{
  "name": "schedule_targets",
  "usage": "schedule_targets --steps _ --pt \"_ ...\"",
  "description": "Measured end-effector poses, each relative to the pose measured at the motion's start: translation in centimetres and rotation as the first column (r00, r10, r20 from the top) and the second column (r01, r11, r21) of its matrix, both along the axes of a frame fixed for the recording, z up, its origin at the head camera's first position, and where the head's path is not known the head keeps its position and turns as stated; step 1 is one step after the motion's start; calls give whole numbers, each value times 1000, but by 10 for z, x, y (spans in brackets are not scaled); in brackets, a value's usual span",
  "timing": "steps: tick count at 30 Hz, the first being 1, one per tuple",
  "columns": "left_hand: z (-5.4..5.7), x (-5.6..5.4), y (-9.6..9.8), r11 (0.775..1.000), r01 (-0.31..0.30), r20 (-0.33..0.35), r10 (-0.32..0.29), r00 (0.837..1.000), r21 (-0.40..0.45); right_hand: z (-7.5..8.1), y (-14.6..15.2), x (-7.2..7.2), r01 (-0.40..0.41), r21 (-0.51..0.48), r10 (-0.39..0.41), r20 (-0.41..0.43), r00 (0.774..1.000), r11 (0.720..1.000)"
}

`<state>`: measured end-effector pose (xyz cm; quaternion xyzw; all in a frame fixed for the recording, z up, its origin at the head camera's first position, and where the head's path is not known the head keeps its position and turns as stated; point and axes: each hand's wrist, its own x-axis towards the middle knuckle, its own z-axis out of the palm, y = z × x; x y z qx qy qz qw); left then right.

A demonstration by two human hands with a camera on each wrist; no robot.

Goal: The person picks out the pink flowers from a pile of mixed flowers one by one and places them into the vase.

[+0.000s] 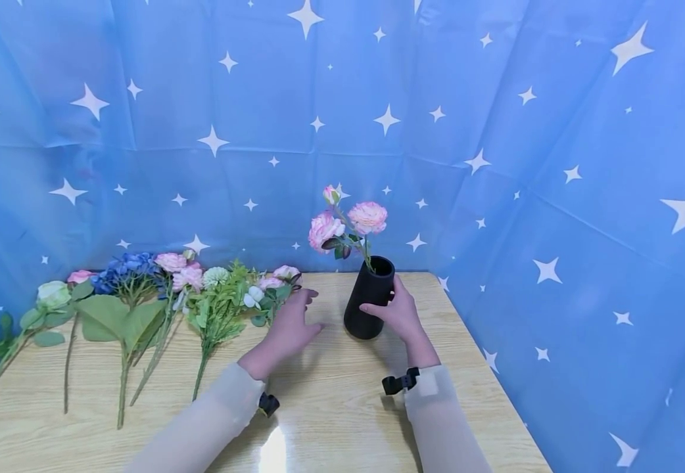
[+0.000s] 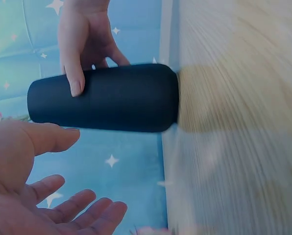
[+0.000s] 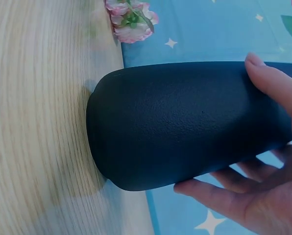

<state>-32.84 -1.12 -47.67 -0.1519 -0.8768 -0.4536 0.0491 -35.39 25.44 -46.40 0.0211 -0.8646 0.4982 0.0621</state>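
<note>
A tall black vase (image 1: 367,305) stands on the table toward the right. Out of its mouth leans a stem of pink roses (image 1: 368,217) with two full blooms, a bud and a few dark leaves. My right hand (image 1: 402,311) grips the vase from the right, thumb across the near side and fingers round the far side, as the right wrist view also shows. To the left of the vase my left hand (image 1: 292,325) is held with fingers spread and nothing in it. In the left wrist view its thumb (image 2: 58,138) is close beside the vase.
Artificial flowers lie in a row along the left of the wooden table (image 1: 330,407): a white rose (image 1: 53,295), a blue hydrangea (image 1: 130,270), pink blooms (image 1: 187,276) and green foliage (image 1: 218,315). A blue star-patterned curtain (image 1: 259,98) hangs behind and at the right.
</note>
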Motion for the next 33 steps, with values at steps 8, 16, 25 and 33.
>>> schedule_targets --steps 8,16,25,33 --pt "-5 1 -41 989 -101 32 105 994 -108 -1 1 -2 4 -7 -4 9 1000 1000" --pt "-4 -5 -71 972 -154 109 175 979 -180 -3 1 -2 -7 -3 8 9 1000 1000" --pt "-13 -11 -81 970 -139 188 177 966 -198 -3 1 -2 -6 -8 6 7 1000 1000" --pt "-24 -13 -82 973 -120 317 178 931 -196 -2 1 -2 3 -1 -3 9 1000 1000"
